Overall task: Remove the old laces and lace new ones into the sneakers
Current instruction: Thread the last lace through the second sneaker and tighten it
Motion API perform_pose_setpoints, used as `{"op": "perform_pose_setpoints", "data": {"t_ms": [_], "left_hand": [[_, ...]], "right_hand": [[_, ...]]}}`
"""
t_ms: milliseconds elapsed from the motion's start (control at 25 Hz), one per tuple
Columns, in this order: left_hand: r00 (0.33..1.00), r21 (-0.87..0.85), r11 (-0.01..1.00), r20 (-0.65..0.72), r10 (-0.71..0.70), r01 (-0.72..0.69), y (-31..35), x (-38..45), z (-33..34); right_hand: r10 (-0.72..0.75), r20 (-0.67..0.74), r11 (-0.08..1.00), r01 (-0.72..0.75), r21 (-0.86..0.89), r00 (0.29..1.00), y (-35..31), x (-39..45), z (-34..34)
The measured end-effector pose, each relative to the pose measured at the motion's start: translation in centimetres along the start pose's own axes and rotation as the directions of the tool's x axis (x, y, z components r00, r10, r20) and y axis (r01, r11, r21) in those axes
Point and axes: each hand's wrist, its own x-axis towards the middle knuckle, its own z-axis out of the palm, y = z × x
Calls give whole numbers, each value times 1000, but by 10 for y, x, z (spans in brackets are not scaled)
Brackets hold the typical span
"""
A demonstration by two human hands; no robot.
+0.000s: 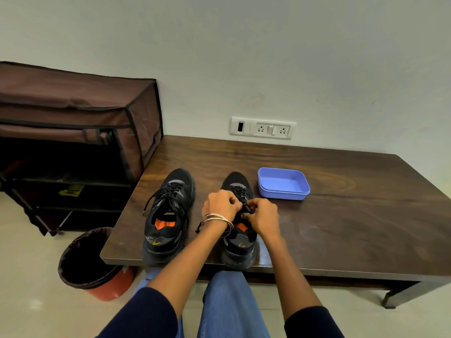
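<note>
Pinching black lace [244, 202] — left hand [220, 206]; right hand [262, 217] | right sneaker [240, 250]

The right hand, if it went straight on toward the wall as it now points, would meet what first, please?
Probably the toe of the right sneaker that the right hand works on; the blue tray lies slightly right of that line, though depth is unclear.

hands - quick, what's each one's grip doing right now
Left hand: fingers curled, pinching the black lace of the right-side sneaker.
Right hand: fingers curled, pinching the same lace.
</note>
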Motion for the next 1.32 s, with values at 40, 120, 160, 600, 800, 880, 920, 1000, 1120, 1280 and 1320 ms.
{"op": "perform_pose_setpoints", "data": {"t_ms": [40,120,160,600,800,880,920,1000,1120,1280,1320], "left_hand": [[1000,33,999,-25,3,-2,2,-1,4],[998,121,992,-46,50,-44,6,-3,8],[996,166,983,-43,84,-75,7,-4,11],[971,515,826,59,234,-230,11,0,15],[960,509,815,111,256,-276,11,5,14],[967,414,874,99,236,-256,5,9,15],[968,348,903,93,234,-252,1,10,18],[971,219,946,78,226,-238,-6,9,21],[977,82,974,56,206,-210,-10,9,23],[972,134,963,66,225,-232,-6,11,23],[971,162,958,72,229,-238,-5,11,23]], "right_hand": [[-15,-25,1000,15,-11,1000,1,0,0],[-4,-38,1000,5,22,999,2,-2,-3],[7,-38,999,-6,35,999,3,-2,-4],[37,-143,999,-34,23,989,9,-5,-6],[13,-157,1000,-12,5,987,9,-5,-6],[-3,-124,1000,1,-19,992,9,-5,-6],[-8,-114,1000,5,-30,993,10,-5,-7],[-11,-111,999,7,-33,994,11,-5,-7],[-14,-113,999,9,-43,993,13,-3,-7],[-39,-77,997,33,-67,996,14,0,-6],[-49,-60,996,45,-71,997,14,2,-7]]}}
